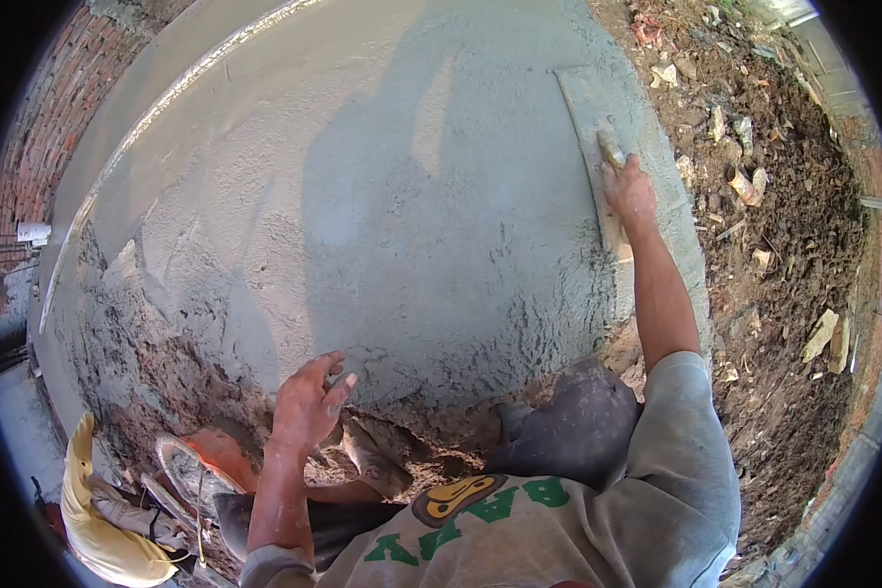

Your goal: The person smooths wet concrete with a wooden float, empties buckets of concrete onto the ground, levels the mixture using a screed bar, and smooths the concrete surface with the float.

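My right hand is wrapped around the handle of a long, flat float, whose blade lies on the wet grey concrete close to its right edge. Around the float the surface is fairly smooth; nearer my knees it turns rough and pitted. My left hand hovers by the near edge of the concrete, its fingers loosely bent and apart, with nothing in them. Grey residue marks its fingertips.
A long, thin straight-edge or pipe lies across the left side. Loose soil with rubble borders the right. A brick wall stands at left. Lower left are an orange container and another person in yellow.
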`<state>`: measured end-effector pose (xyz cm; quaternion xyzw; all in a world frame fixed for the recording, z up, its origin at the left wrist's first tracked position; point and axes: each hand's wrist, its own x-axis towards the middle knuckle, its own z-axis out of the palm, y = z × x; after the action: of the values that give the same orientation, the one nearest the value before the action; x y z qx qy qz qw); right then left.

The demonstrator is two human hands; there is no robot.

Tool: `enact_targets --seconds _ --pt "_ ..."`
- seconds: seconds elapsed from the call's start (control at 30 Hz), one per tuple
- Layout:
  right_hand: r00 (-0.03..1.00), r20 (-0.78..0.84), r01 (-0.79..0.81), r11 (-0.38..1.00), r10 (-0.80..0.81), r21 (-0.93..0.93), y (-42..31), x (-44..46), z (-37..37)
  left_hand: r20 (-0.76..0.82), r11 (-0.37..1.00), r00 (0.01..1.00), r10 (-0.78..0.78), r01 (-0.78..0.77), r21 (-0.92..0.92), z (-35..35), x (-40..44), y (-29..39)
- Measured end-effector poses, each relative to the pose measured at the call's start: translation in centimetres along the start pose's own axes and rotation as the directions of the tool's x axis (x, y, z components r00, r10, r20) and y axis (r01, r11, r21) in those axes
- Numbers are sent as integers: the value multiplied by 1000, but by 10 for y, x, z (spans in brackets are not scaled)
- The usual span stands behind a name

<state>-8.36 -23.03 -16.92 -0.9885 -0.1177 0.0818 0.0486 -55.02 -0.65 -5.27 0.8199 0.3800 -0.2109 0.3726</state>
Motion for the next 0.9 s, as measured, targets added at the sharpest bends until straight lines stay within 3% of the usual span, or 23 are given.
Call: enact_targets --seconds 0.07,0.13,0.17,0.23,0.33,0.43,0.57,0.6,0.7,0.8,0.9 --pt "979 -129 -149 986 158 77 56 14 2 -13 1000 1000 -17 17 -1 4 -9 -25" --pt "966 -146 -153 926 213 344 108 38 8 -20 999 999 -31 31 37 11 -14 -50" --pt "939 -112 -260 885 325 386 107 48 5 -23 999 1000 -18 19 43 12 -16 -54" --pt "934 -15 -262 711 358 653 95 58 13 -36 999 999 -14 16 47 13 -24 -63" --pt "975 90 -211 732 201 647 57 106 50 -14 992 992 -122 122 -29 -1 -29 -44" --pt "993 117 -89 800 24 593 -5 136 58 -79 999 996 -33 30 -38 4 -38 -58" --pt "971 221 -106 673 -87 732 -87 114 51 -24 994 993 -112 112 14 14 -50 -79" --pt "959 239 -66 704 -150 707 -106 104 50 -81 997 995 -65 68 44 16 -54 -82" --pt "889 283 82 732 -360 676 -166 48 47 -31 994 994 -107 107 -11 13 -54 -81" --pt "748 383 285 783 -542 552 -218 -20 53 -25 996 996 -91 91 0 11 -55 -78" --pt "589 531 434 792 -610 428 -253 -114 45 -18 997 997 -75 75 -3 2 -52 -74"
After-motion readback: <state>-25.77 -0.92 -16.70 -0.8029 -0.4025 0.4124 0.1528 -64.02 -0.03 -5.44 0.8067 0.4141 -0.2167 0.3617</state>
